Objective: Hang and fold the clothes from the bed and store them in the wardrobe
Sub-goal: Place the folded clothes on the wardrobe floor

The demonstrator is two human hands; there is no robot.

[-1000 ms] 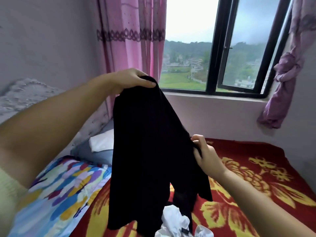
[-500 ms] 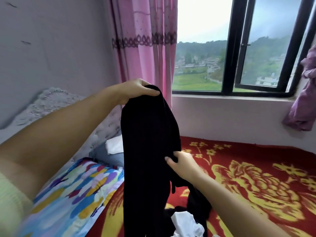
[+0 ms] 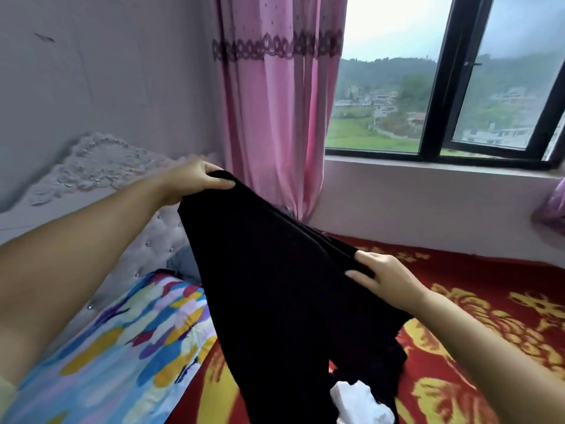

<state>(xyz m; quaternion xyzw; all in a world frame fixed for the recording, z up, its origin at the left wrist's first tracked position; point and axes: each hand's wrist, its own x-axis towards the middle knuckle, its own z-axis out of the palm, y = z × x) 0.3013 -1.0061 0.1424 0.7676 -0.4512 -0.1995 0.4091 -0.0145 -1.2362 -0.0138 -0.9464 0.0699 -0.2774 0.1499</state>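
A black garment [image 3: 275, 289] hangs spread between my two hands above the bed. My left hand [image 3: 195, 182] grips its top edge at the upper left, fingers curled over the fabric. My right hand [image 3: 385, 280] pinches the same edge lower and to the right, so the cloth slopes down from left to right. Its lower part drops out of view at the bottom. A white piece of clothing [image 3: 357, 402] lies crumpled on the bed under it, beside more dark cloth [image 3: 394, 362].
The bed has a red blanket with yellow flowers [image 3: 474, 332] and a multicoloured pillow [image 3: 116, 353] by the grey padded headboard [image 3: 101, 166]. A pink curtain [image 3: 275, 117] hangs beside the black-framed window [image 3: 437, 81]. A purple curtain [image 3: 553, 206] is at the right edge.
My left hand has lowered and my right hand has moved out to the right along the edge, stretching the black garment wide between them. The view has shifted left.
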